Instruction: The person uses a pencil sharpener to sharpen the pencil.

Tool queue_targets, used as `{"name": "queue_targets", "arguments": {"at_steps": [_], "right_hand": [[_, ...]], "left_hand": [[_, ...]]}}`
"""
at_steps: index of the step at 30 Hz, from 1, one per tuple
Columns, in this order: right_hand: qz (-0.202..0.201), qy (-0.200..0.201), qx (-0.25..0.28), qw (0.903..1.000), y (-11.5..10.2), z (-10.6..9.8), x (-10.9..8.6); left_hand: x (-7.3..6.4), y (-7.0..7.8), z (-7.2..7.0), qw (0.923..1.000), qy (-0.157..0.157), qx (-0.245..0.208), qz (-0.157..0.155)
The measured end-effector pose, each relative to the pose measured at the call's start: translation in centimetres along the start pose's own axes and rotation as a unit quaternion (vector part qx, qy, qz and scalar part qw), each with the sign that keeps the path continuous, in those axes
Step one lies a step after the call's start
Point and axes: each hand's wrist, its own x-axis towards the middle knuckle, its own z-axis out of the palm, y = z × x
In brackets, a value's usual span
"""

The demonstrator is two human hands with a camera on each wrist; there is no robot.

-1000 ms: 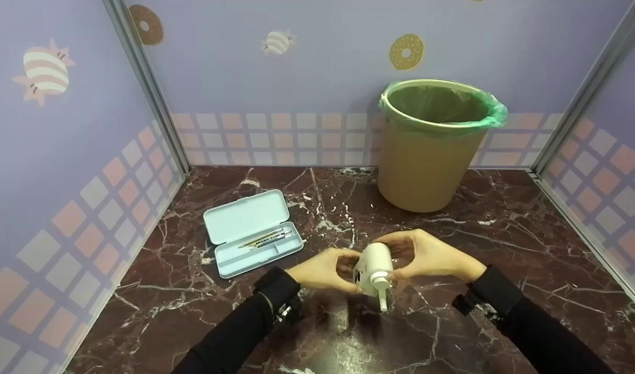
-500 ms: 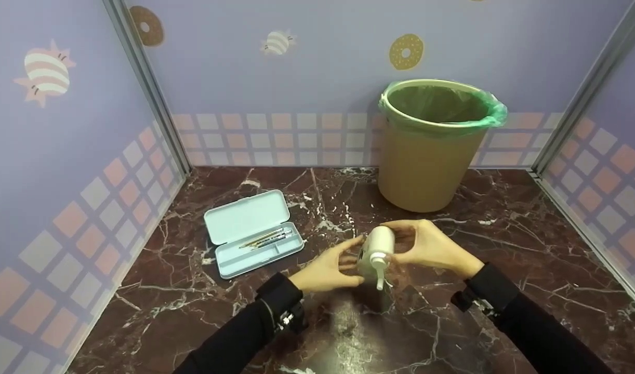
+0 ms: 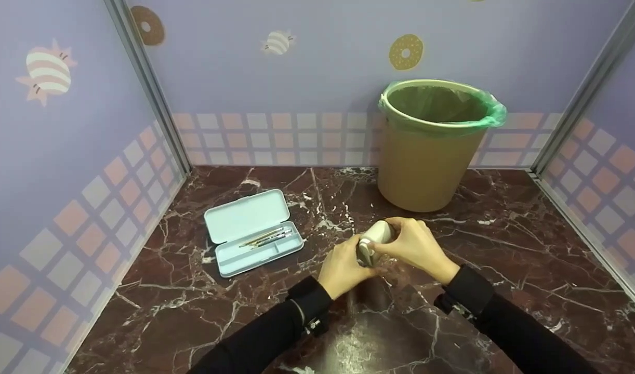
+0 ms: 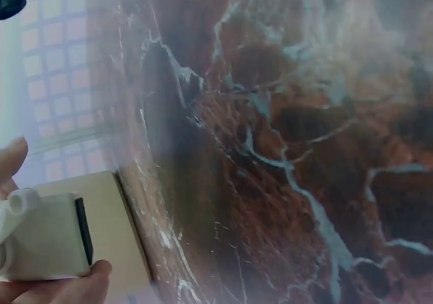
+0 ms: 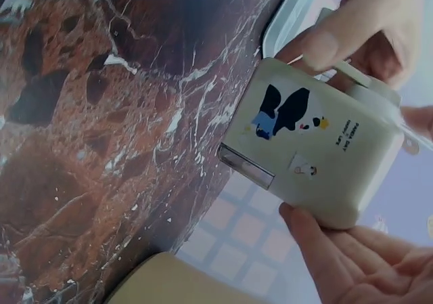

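Observation:
A white hand-crank pencil sharpener [image 3: 378,232] with panda stickers hangs over the marble table, held between both hands. My right hand [image 3: 415,246] grips it by the right side and end, fingertips along its edge in the right wrist view. My left hand [image 3: 342,266] curls at the opposite side, thumb and fingers around the crank end. A clear drawer window [image 5: 247,167] shows at the sharpener's far corner. In the left wrist view the crank knob [image 4: 25,201] sticks out; the left palm hides most of the crank in the head view.
Left of the hands lies a light blue pencil case [image 3: 246,214], lid up, with several pencils [image 3: 266,238] inside. A beige bin [image 3: 426,169] with a green liner stands at the back right. Patterned walls enclose the table.
My left hand has moved right and closed in on the sharpener after spreading its fingers. The sharpener has turned, its crank swinging toward the left hand. My right hand keeps its grip, shifted slightly left.

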Motion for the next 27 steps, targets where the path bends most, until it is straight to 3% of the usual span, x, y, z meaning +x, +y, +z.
{"name": "queue_targets", "arguments": {"at_steps": [6, 13, 18, 24, 27], "right_hand": [[0.002, 0.01, 0.001, 0.9999, -0.2, 0.5, 0.0], [-0.011, -0.002, 0.017, 0.9998, 0.0, 0.7, -0.3], [-0.016, -0.024, 0.038, 0.9988, 0.5, 0.7, -0.5], [-0.048, -0.109, 0.086, 0.9891, 2.2, 0.7, -1.0], [-0.073, -0.14, 0.078, 0.9844, 3.3, 0.8, -1.2]], "left_hand": [[0.8, -0.6, 0.6, 0.998, 0.043, 0.047, 0.004], [0.9, -1.1, 0.5, 0.9981, 0.031, 0.053, 0.011], [1.0, -1.4, 0.1, 0.9994, -0.004, 0.034, 0.005], [0.9, -2.8, -0.7, 0.9969, -0.077, -0.019, -0.003], [1.0, -3.5, -1.0, 0.9922, -0.12, -0.033, 0.0]]}}
